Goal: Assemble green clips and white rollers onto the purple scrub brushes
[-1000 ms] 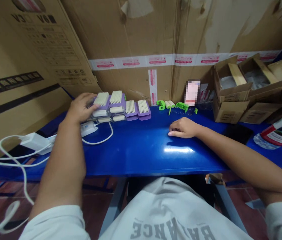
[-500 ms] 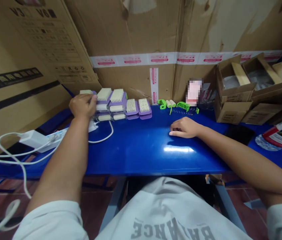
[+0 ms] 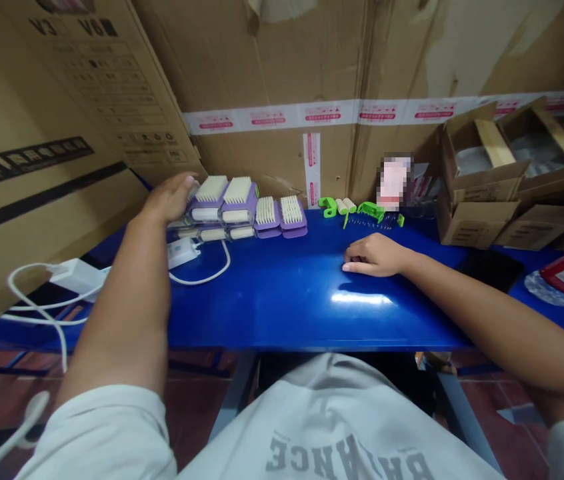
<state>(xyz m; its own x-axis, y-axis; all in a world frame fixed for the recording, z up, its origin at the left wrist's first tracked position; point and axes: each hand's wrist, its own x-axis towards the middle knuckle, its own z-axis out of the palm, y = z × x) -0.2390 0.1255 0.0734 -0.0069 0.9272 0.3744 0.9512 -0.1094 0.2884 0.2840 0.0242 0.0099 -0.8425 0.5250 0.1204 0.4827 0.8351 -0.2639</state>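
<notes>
My left hand [image 3: 167, 200] lies with its fingers stretched against the left end of a stack of purple-backed brushes with cream bristles [image 3: 225, 203]. The brushes stand in two layers with pale cases between them. Two more purple brushes [image 3: 279, 217] sit to the right of the stack. My right hand [image 3: 375, 257] rests loosely on the blue table [image 3: 272, 300], holding nothing. Beyond it lie green plastic parts [image 3: 372, 211], small white rollers [image 3: 345, 206] and a row of tiny springs [image 3: 369, 223].
A white cable [image 3: 202, 280] runs from a small white device [image 3: 181, 253] near the stack. A white charger [image 3: 79, 277] sits at the left. Open cardboard boxes [image 3: 477, 180] stand at the right, and large cardboard sheets [image 3: 282, 60] form the back wall.
My left hand has shifted slightly from gripping the stack's left end to lying flatter against it. The view has tilted a little. My right hand has barely moved.
</notes>
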